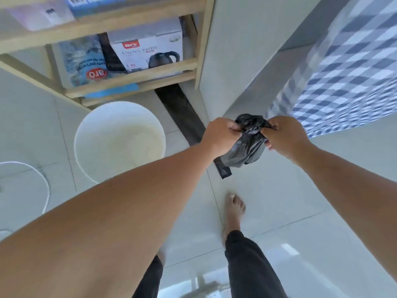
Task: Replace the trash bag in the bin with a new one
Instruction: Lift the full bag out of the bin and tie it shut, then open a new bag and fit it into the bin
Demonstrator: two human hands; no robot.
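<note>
1. Pale floor tiles (pixel 279 190) carry the empty white bin (pixel 120 140), standing ahead and left of the hands.
2. Left hand (pixel 221 134) and right hand (pixel 283 134) pinch the bunched black trash bag (pixel 247 145) between them; the left hand is nearer the bin.
</note>
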